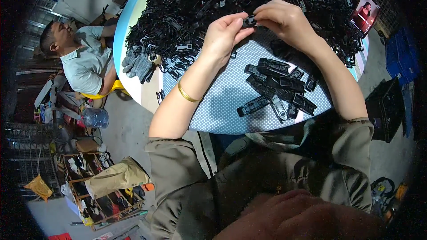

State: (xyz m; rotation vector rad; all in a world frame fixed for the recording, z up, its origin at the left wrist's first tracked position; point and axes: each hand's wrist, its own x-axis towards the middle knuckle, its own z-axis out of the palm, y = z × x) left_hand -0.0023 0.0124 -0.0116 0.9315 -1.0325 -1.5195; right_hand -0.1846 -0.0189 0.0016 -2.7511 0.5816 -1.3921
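Over there, the left hand (226, 30) and right hand (284, 21) together pinch one small black part (248, 21), just by the big dark heap (200, 6). A smaller pile (284, 82) lies on the dotted tabletop (218, 111).

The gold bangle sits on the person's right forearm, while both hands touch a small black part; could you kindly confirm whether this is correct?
Not quite: the head view shows the gold bangle on the left forearm. The left hand and right hand do touch a small black part.
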